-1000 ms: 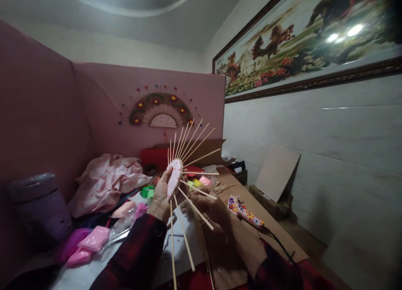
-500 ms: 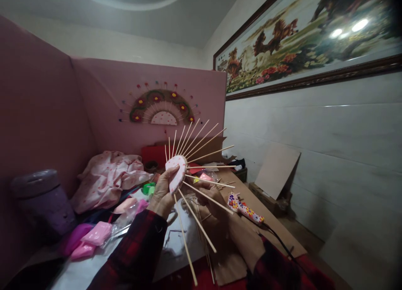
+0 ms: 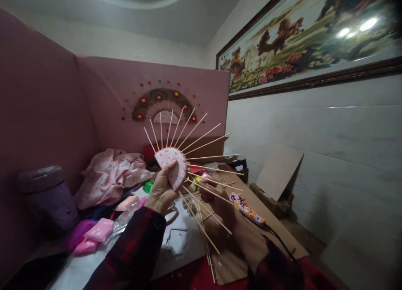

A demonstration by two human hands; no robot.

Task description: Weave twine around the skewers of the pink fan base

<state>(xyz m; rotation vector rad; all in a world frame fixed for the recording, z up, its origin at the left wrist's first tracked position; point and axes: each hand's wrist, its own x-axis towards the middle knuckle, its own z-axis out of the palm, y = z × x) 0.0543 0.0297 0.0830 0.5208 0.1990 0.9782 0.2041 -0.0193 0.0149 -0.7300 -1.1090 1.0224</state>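
The left hand [image 3: 162, 190] pinches a half-round, pink-spotted white fabric piece [image 3: 172, 155], thumb across its face, above the cluttered table. Thin, pale wooden sticks [image 3: 207, 144] fan from its curved edge. The right hand's [image 3: 217, 200] curled fingers are among the lower sticks — whether they grip one, I cannot tell. Beyond lies a flower-patterned, gun-shaped tool [image 3: 248, 209] on flat brown cardboard [image 3: 281, 237].

Dim light fills the room as white glare [image 3: 368, 24] flares on a framed painting [image 3: 301, 51] at two o'clock, a faint shadow [image 3: 320, 210] darkens the wall [image 3: 339, 139] at four, and the shaded right hand [image 3: 220, 205] looks soft.
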